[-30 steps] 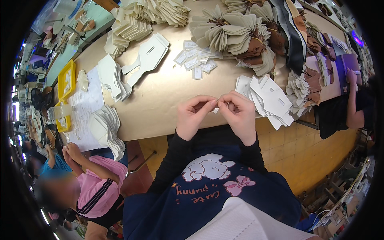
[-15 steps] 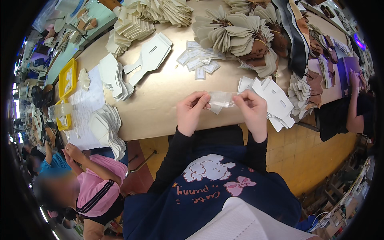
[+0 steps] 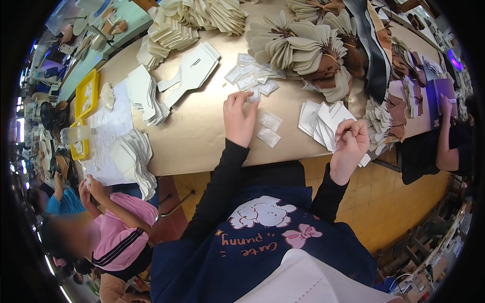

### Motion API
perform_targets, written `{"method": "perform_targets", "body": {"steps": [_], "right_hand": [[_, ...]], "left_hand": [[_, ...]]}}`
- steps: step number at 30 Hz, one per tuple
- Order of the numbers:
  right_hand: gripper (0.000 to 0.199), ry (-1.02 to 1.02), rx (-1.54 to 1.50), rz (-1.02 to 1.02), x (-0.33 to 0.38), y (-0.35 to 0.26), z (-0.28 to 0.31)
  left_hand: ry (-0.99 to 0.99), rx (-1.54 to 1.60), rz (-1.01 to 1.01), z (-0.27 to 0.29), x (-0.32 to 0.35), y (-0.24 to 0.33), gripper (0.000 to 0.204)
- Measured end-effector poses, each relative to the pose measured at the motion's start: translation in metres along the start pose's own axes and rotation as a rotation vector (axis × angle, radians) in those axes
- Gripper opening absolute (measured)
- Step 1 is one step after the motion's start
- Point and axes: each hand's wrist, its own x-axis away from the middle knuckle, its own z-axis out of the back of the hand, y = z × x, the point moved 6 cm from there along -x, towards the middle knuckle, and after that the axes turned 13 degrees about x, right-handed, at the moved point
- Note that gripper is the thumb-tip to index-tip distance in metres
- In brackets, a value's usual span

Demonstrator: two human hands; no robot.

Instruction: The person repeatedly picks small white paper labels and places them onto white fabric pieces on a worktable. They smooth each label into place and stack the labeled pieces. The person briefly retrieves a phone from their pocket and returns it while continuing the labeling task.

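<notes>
My left hand (image 3: 239,120) reaches over the table, thumb and forefinger closing on a small clear packet (image 3: 254,95) at the near edge of a loose pile of packets (image 3: 247,69). Two more clear packets (image 3: 271,121) lie close together on the tabletop, just right of that hand. My right hand (image 3: 350,146) is raised in front of a fanned stack of white cut pieces (image 3: 323,118). Its fingers are curled together in a pinch, and what they hold, if anything, is too small to make out.
White cut pieces (image 3: 194,68) lie left of the packets, with cream bundles (image 3: 174,30) behind. Tied beige-and-brown bundles (image 3: 303,45) fill the back right. Yellow trays (image 3: 87,96) and a person in pink (image 3: 124,227) are at left; another person's arm (image 3: 444,131) is at right.
My hands have moved apart: the left went forward to the packet pile, the right moved right and nearer. The clear packet strip is no longer stretched between them; two packets lie on the table.
</notes>
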Motion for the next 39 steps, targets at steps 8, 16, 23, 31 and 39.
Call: {"method": "perform_targets", "body": {"steps": [8, 16, 23, 31, 39], "right_hand": [[0.011, -0.423, 0.227, -0.054, 0.024, 0.002, -0.043], [0.029, -0.614, 1.064, 0.292, 0.014, 0.047, -0.128], [0.030, -0.517, 1.339, 0.295, -0.003, 0.075, -0.154], [0.028, -0.465, 1.457, 0.346, 0.005, 0.081, -0.153], [0.028, -0.459, 1.410, 0.366, 0.002, 0.083, -0.150]], "left_hand": [[0.026, -0.208, -0.197, -0.007, -0.050, -0.007, 0.024], [0.024, -0.180, -0.249, -0.005, -0.050, -0.009, 0.011], [-0.034, -0.169, -0.300, -0.002, -0.050, -0.001, 0.014], [-0.050, -0.010, -0.135, -0.004, -0.058, -0.014, 0.011], [0.170, 0.526, 0.160, 0.047, -0.079, -0.036, 0.013]]}}
